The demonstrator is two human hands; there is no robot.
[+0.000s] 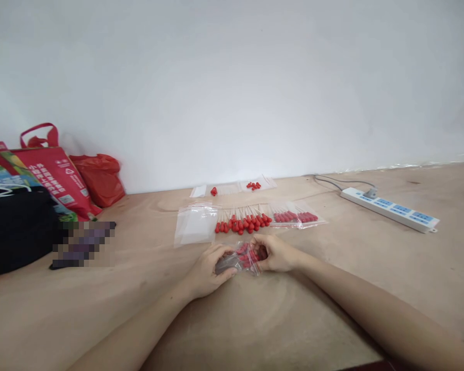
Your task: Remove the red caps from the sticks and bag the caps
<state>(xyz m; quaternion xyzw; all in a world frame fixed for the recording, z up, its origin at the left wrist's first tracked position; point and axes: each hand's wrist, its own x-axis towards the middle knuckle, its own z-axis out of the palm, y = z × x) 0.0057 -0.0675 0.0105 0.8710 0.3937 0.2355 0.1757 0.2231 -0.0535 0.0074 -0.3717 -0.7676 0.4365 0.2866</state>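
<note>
Between my hands is a clear zip bag [237,262] with several red-tipped sticks in it. My left hand [212,270] grips the bag's left end, thumb below and fingers above. On the right side, my right hand [274,252] has its fingers curled round the other end, near the red tips. Just beyond lies a row of loose red-tipped sticks [245,224], tips toward me. A stack of flat clear zip bags [195,224] rests left of that row. To its right are filled bags [296,217] of the same sticks.
Farther back, by the wall, lie small bags with red pieces [254,185]. A white power strip [390,210] with a plugged-in cable sits at right. Red shopping bags [52,180], a black bag [19,232] and a blurred dark flat object [85,245] stand or lie at left.
</note>
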